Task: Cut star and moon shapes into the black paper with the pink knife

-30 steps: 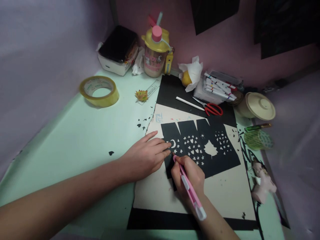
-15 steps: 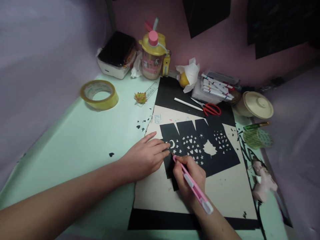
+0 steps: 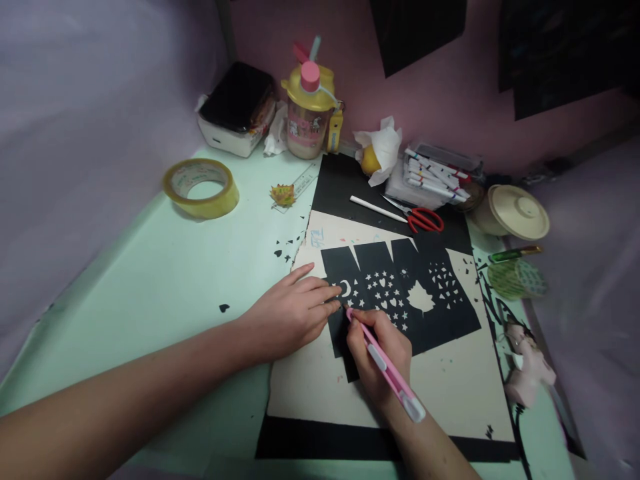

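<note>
A black paper sheet [image 3: 445, 313] with cut-out moon, stars, hearts and a leaf shape lies on a cream board [image 3: 450, 387]. My left hand [image 3: 290, 313] rests flat on the board, fingers stretched out, pressing the sheet's left edge near the moon. My right hand [image 3: 380, 353] is closed around a pink craft knife [image 3: 385, 367], its tip on the black sheet just right of my left fingertips.
On the pale green table [image 3: 165, 280] sit a yellow tape roll [image 3: 201, 188], a black-and-white box [image 3: 235, 107], a yellow-lidded bottle [image 3: 310, 110], red scissors [image 3: 423, 218], a white stick [image 3: 377, 209], markers [image 3: 435, 179], a cream lidded bowl [image 3: 510, 212] and black paper scraps [image 3: 223, 307].
The pink knife's rear end has swung slightly to the right in my right hand. The tip stays at the same spot and my left hand has not moved.
</note>
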Tool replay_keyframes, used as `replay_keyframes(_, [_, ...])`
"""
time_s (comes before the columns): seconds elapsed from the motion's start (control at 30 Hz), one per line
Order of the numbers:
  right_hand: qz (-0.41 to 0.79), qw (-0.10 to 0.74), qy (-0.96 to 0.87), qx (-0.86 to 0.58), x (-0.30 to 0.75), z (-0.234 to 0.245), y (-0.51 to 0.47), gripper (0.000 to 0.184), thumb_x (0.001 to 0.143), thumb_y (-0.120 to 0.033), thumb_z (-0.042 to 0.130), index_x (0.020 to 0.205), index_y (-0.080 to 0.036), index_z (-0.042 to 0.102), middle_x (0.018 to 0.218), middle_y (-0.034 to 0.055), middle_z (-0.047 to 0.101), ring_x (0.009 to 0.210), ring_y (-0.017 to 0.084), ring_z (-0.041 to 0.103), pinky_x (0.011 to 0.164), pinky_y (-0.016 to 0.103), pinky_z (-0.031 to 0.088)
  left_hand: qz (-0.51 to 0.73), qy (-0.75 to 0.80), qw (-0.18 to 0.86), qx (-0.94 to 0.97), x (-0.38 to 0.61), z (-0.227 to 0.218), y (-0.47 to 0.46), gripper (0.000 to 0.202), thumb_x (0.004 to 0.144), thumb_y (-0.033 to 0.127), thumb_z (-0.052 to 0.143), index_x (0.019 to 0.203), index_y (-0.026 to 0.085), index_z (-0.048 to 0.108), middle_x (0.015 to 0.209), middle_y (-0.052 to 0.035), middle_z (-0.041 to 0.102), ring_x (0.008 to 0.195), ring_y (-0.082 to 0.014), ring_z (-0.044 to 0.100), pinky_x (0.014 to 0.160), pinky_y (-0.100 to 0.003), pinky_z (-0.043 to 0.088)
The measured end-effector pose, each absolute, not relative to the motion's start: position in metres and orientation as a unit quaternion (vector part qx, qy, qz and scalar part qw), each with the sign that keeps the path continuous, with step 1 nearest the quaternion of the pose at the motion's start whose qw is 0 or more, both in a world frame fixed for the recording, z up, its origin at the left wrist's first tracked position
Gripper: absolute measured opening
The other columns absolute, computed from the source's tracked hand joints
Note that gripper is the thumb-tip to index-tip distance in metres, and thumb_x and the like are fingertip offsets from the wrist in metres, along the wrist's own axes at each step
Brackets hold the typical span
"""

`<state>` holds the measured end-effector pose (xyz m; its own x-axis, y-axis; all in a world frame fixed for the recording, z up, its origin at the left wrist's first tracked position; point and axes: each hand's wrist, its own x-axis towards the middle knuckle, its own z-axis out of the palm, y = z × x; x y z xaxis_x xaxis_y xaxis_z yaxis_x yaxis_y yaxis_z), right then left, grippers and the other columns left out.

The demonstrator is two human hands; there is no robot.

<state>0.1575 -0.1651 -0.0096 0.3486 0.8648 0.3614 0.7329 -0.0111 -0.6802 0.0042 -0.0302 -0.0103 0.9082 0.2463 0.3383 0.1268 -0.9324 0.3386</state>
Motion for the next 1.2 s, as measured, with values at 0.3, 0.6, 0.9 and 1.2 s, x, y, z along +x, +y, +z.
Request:
replay_keyframes(0.3, [0.087, 0.423, -0.561, -0.706, 0.158, -0.009, -0.164, 0.009, 0.089, -0.014, 0.058, 0.092, -0.020, 0.064, 0.078, 0.0004, 0.070, 0.065, 0.013, 0.067, 0.062, 0.023, 0.051, 0.189, 0.095, 0.162, 0.964, 0.004, -0.011, -0.030, 0.025, 0.096, 0.018, 0.047, 0.110, 0.017, 0.067, 0.125, -0.0052, 0.066, 0.110, -0.0208, 0.060, 0.114, -0.049, 0.032])
replay_keyframes(0.6, [0.101, 0.418, -0.517, -0.741, 0.157, -0.007, -0.164, 0.009, 0.088, -0.020, 0.058, 0.083, -0.021, 0.066, 0.069, -0.0015, 0.069, 0.053, 0.012, 0.062, 0.055, 0.023, 0.050, 0.198, 0.099, 0.162, 0.962, 0.003, -0.012, -0.030, 0.024, 0.097, 0.019, 0.046, 0.109, 0.018, 0.067, 0.124, -0.0047, 0.067, 0.109, -0.0200, 0.060, 0.115, -0.049, 0.032])
replay_keyframes(0.9, [0.116, 0.423, -0.512, -0.739, 0.159, -0.011, -0.166, 0.008, 0.089, -0.022, 0.059, 0.087, -0.021, 0.068, 0.072, -0.0007, 0.070, 0.055, 0.013, 0.062, 0.057, 0.024, 0.051, 0.196, 0.100, 0.164, 0.962, 0.003, -0.013, -0.030, 0.023, 0.096, 0.019, 0.048, 0.109, 0.018, 0.067, 0.125, -0.0048, 0.066, 0.110, -0.0198, 0.060, 0.115, -0.049, 0.031])
replay_keyframes(1.2, [0.201, 0.434, -0.480, -0.735, 0.170, -0.003, -0.161, 0.010, 0.085, -0.024, 0.063, 0.084, -0.020, 0.071, 0.069, -0.0001, 0.070, 0.056, 0.013, 0.062, 0.053, 0.022, 0.049, 0.199, 0.097, 0.176, 0.959, 0.003, -0.014, -0.029, 0.024, 0.096, 0.019, 0.047, 0.110, 0.017, 0.067, 0.124, -0.0058, 0.066, 0.111, -0.0207, 0.060, 0.114, -0.049, 0.032])
